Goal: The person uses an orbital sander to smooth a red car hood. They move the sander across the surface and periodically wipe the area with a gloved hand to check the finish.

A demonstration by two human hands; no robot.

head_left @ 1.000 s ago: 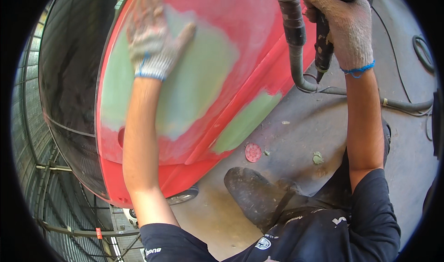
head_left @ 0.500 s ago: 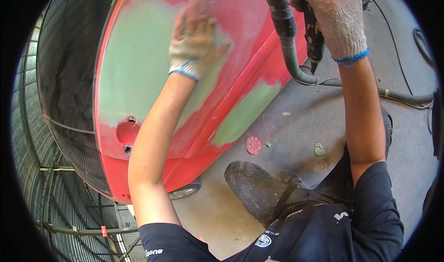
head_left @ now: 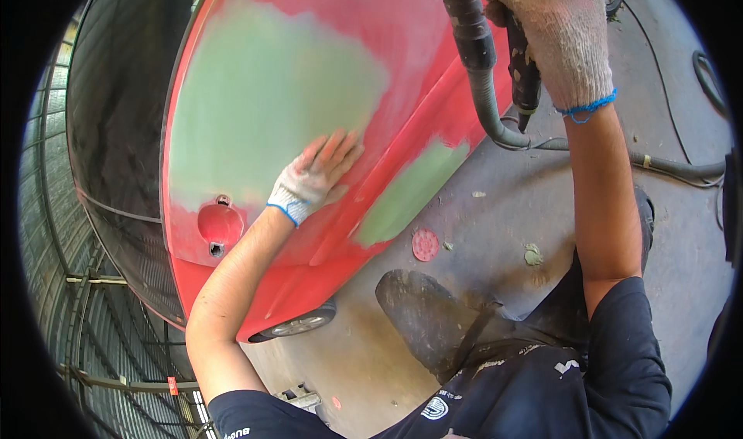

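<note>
My left hand (head_left: pixel 313 176) wears a white knit glove with blue cuff and lies on the red car door (head_left: pixel 410 36), fingers spread, at the lower edge of a large pale green filler patch (head_left: pixel 263 90). A smaller green patch (head_left: pixel 414 183) runs along the door below the ridge. Left of my hand is a handle recess (head_left: pixel 219 226) with openings. At top right, my right hand (head_left: pixel 561 36) in a similar glove grips a dark power tool (head_left: pixel 524 79). A thick ribbed hose (head_left: pixel 484 98) hangs from the tool, whose head is cut off by the top edge.
The hose and a cable cross the grey floor (head_left: pixel 495 222) to the right, near a coiled hose (head_left: pixel 704 79). A pink perforated disc (head_left: pixel 425 245) and green scraps (head_left: pixel 533 255) lie on the floor. A wheel (head_left: pixel 302 321) shows beneath the car; dark glass (head_left: pixel 116 129) is at left.
My left hand has slid from the top of the green patch rightward, then down to its lower edge, uncovering the handle recess. My right hand has shifted slightly left, still gripping the tool.
</note>
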